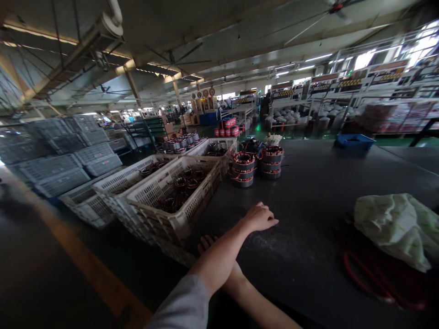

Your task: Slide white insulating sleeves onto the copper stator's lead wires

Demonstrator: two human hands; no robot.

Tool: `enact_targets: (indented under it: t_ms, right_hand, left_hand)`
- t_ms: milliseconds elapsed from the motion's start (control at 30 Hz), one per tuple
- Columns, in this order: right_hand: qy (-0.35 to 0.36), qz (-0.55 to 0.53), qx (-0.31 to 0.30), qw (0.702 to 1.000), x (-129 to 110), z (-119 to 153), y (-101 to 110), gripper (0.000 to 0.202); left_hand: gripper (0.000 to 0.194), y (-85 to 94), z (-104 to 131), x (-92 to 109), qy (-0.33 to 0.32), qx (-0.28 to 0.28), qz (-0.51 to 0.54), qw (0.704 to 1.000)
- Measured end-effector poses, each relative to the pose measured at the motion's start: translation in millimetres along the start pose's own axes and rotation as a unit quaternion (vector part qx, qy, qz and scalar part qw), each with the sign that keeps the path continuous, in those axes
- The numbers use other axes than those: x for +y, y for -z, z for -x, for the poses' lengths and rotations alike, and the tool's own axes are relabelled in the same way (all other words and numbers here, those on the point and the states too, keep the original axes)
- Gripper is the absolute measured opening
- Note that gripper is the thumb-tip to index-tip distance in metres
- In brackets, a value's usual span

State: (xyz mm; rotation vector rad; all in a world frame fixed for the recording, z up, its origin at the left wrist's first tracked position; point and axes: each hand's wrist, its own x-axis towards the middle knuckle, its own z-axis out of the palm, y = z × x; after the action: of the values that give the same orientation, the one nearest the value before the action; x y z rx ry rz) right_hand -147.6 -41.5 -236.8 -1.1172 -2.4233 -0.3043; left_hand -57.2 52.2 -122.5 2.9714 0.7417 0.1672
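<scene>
My left hand point(261, 217) is over the dark tabletop point(308, 192), its fingers curled in and nothing visible in them. The left forearm crosses above the right one. Beneath it, at the table's edge beside the crates, my right hand point(206, 243) shows spread fingers and holds nothing; part of it is hidden by the left forearm. Beyond the left hand stand two stacks of wound metal rings with orange windings, a left stack point(243, 169) and a right stack point(271, 162).
A white crate point(174, 214) with dark wound parts adjoins the table's left side, with more crates behind. On the right lie a pale crumpled cloth point(394, 224) and a red looped item point(366, 274). A blue tray point(355, 140) sits at the far edge.
</scene>
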Motion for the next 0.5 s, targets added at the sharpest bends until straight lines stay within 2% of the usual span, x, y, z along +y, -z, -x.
enact_targets:
  t_ms: [67,200,267,367,500]
  right_hand:
    - [0.008,0.005,0.0,1.0,0,0,-1,0.049]
    - [0.006,0.011,-0.031,0.999,-2,0,7,0.052]
    - [0.0,0.009,-0.039,0.999,-4,-1,13,0.053]
    - [-0.007,-0.012,-0.045,0.999,-4,-1,17,0.052]
    - [-0.018,-0.029,-0.029,0.999,-3,1,10,0.052]
  left_hand:
    - [0.029,6.4,2,-1,0.009,-0.011,-0.001,1.0]
    - [0.021,22.2,11,-11,0.048,-0.094,0.019,0.994]
    - [0.014,26.6,13,-15,0.079,-0.117,0.023,0.99]
    - [0.008,24.7,13,-15,0.091,-0.117,0.002,0.989]
    - [0.009,16.3,8,-9,0.059,-0.088,-0.01,0.994]
